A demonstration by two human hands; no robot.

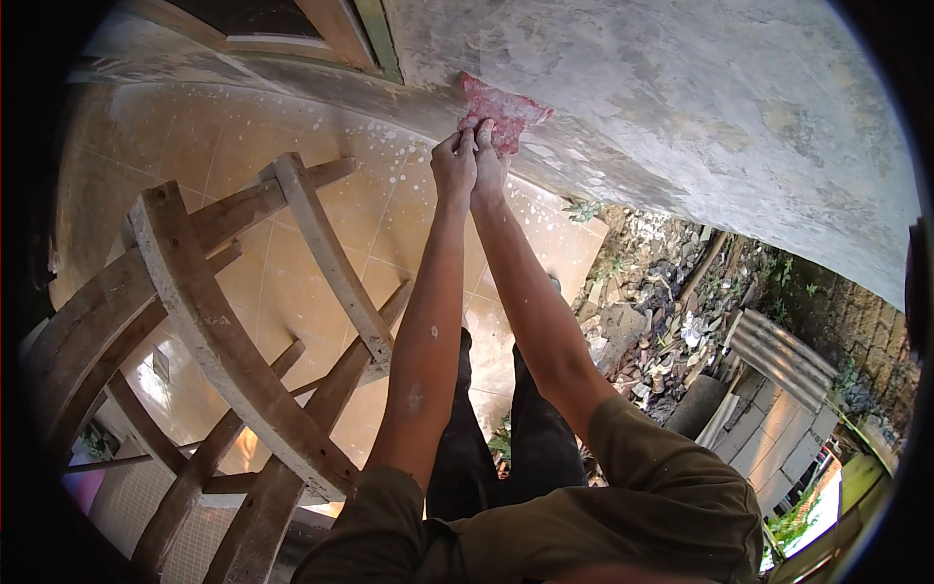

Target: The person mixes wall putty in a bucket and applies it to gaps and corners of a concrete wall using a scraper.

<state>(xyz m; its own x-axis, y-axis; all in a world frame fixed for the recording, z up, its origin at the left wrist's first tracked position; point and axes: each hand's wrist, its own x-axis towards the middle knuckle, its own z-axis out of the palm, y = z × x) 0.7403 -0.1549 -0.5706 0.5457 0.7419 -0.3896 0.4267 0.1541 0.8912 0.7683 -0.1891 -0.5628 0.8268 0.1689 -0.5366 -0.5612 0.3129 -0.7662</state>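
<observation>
Both arms stretch forward, and the hands meet close to the grey wall [623,88]. My left hand [453,167] and my right hand [492,164] are side by side, fingers closed at the lower edge of a red sheet [501,107]. White dust or smears cover the sheet, and its edges are uneven. It lies against or very near the wall; whether it is sandpaper, cloth or plastic I cannot tell. Pale patches mark the wall's surface. Some fingertips are hidden behind the hands and the sheet.
A rough wooden frame [209,311] of crossed beams stands close on my left. White spots dot the tan tiled floor [321,234]. Rubble [657,292] lies to the right, beyond the tile edge, near a corrugated sheet [778,355]. A wooden window frame [341,34] is at upper left.
</observation>
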